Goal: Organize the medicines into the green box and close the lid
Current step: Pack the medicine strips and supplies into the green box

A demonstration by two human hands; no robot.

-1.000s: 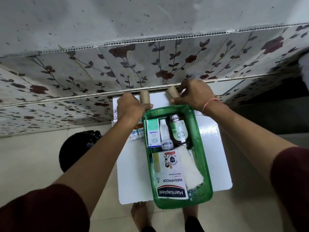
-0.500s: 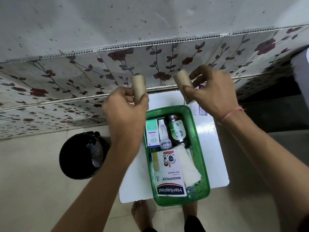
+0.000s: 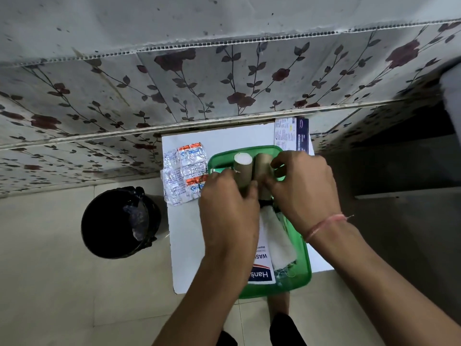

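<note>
The green box (image 3: pixel 303 253) lies open on a small white table (image 3: pixel 187 236). My left hand (image 3: pixel 228 211) grips a tan bandage roll (image 3: pixel 243 168) and my right hand (image 3: pixel 303 188) grips a second tan roll (image 3: pixel 263 166). Both rolls are side by side over the box's far end. Inside the box I see a white Hansaplast carton (image 3: pixel 262 268) and a white gauze pad (image 3: pixel 279 243); the bottles are hidden under my hands. Several foil tablet strips (image 3: pixel 184 173) lie on the table left of the box.
A dark dressings packet (image 3: pixel 291 133) lies at the table's far right corner. A black bin (image 3: pixel 119 222) stands on the floor to the left. A floral-patterned wall (image 3: pixel 199 83) rises just behind the table. My feet (image 3: pixel 279 303) are below the table's near edge.
Both hands came down from in front of the wall, bringing the two rolls together over the far end of the box. The tablet strips, hidden before, are now uncovered.
</note>
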